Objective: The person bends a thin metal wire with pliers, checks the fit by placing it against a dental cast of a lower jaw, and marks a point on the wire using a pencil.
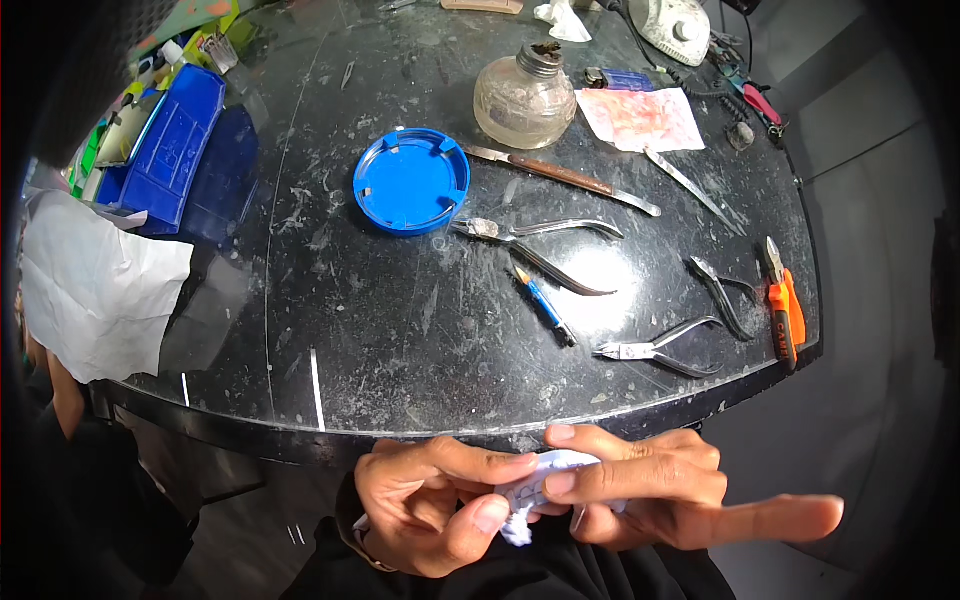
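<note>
Just in front of the table's near edge, both hands hold a small pale plaster cast (522, 490), which looks like a dental model with thin dark lines on it. My left hand (430, 500) pinches its left side between thumb and fingers. On the other side, my right hand (660, 485) presses the cast with thumb and fingers, while one finger sticks out to the right. The fingers hide much of the cast. Nearest on the table lie wire-bending pliers (640, 351) and a short blue pencil (542, 305).
Larger pliers (530, 240) lie beside a round blue lid (412, 182). Behind them are a wooden-handled wax knife (570, 180) and a glass spirit lamp (522, 105). Orange-handled pliers (785, 310) and small pliers (722, 292) are at right; blue bin (175, 150) and white paper (100, 285) left.
</note>
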The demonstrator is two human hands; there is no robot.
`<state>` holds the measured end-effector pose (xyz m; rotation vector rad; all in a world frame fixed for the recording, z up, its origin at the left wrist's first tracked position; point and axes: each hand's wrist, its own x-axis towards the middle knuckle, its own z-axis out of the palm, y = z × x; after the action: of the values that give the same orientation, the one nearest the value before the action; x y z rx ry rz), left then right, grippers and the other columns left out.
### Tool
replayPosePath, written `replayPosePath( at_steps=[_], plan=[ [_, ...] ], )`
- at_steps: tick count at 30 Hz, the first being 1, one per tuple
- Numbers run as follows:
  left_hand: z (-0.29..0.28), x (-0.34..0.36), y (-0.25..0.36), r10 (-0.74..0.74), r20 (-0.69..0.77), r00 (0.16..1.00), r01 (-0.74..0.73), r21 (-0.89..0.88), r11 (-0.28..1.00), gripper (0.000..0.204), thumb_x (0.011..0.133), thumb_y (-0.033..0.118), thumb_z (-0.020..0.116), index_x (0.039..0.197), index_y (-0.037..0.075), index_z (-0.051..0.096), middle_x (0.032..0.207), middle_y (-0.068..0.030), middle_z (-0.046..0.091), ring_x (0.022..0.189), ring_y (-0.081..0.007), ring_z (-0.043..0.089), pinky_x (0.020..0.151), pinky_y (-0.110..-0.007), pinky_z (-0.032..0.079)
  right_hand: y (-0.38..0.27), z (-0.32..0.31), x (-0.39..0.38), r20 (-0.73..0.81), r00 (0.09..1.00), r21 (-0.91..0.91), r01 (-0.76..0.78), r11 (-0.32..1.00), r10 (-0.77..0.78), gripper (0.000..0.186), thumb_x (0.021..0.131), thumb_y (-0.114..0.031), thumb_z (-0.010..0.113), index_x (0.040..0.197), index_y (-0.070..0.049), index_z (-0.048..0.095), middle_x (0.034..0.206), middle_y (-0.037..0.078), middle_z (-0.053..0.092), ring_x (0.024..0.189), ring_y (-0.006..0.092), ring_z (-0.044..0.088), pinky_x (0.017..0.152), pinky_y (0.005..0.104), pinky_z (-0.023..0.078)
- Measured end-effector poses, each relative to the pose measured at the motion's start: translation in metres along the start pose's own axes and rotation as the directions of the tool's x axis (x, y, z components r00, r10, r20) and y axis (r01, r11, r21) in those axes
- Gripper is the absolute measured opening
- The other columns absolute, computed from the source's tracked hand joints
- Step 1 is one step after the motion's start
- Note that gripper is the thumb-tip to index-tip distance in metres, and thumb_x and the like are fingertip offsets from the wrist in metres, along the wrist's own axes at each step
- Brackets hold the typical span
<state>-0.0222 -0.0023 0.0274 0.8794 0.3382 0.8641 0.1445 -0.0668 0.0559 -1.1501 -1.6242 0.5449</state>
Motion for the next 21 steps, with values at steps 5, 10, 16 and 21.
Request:
replayPosePath(
  at_steps=[5, 10, 16, 21],
  plan=[
    [-0.003, 0.004, -0.007, -0.232, 0.153, 0.961, 0.262, -0.220, 0.940, 0.010, 0.082, 0.000, 0.055, 0.088, -0.004, 0.049, 0.088, -0.0170, 0.061, 0.082, -0.0134, 0.059, 0.073, -0.026, 0.047, 0.020, -0.010, 0.001, -0.046, 0.985, 0.268, 0.170, 0.948, -0.164, 0.041, 0.074, 0.006, 0.057, 0.106, 0.010, 0.032, 0.085, 0.021, 0.061, 0.078, 0.0307, 0.063, 0.061, 0.0309, 0.054],
    [0.008, 0.003, -0.020, -0.347, 0.304, 0.887, 0.442, -0.347, 0.827, 0.026, 0.078, 0.002, 0.064, 0.089, 0.005, 0.041, 0.080, -0.0028, 0.051, 0.072, -0.0063, 0.051, 0.064, -0.020, 0.040, 0.029, -0.013, 0.014, 0.009, 0.953, 0.536, 0.250, 0.806, -0.302, 0.058, 0.077, 0.009, 0.049, 0.124, 0.009, 0.016, 0.090, 0.025, 0.059, 0.078, 0.0298, 0.063, 0.067, 0.0327, 0.052],
    [0.009, 0.000, -0.030, -0.408, 0.329, 0.852, 0.512, -0.353, 0.783, 0.040, 0.071, -0.002, 0.069, 0.098, 0.006, 0.040, 0.088, -0.0037, 0.051, 0.084, -0.0072, 0.052, 0.071, -0.022, 0.041, 0.029, -0.018, 0.016, 0.107, 0.924, 0.631, 0.223, 0.743, -0.367, 0.087, 0.077, 0.016, 0.039, 0.124, 0.001, -0.032, 0.090, 0.030, 0.056, 0.075, 0.0320, 0.062, 0.069, 0.0399, 0.048],
    [0.014, -0.002, -0.035, -0.137, 0.345, 0.929, 0.269, -0.369, 0.890, 0.080, 0.065, 0.004, 0.075, 0.127, -0.002, 0.025, 0.102, -0.0136, 0.054, 0.101, -0.0204, 0.052, 0.087, -0.035, 0.042, 0.027, -0.016, 0.022, -0.055, 0.979, 0.568, 0.194, 0.800, -0.199, 0.101, 0.074, 0.007, 0.050, 0.125, -0.009, -0.035, 0.081, 0.025, 0.061, 0.089, 0.0388, 0.058, 0.093, 0.0492, 0.034]
  ],
)
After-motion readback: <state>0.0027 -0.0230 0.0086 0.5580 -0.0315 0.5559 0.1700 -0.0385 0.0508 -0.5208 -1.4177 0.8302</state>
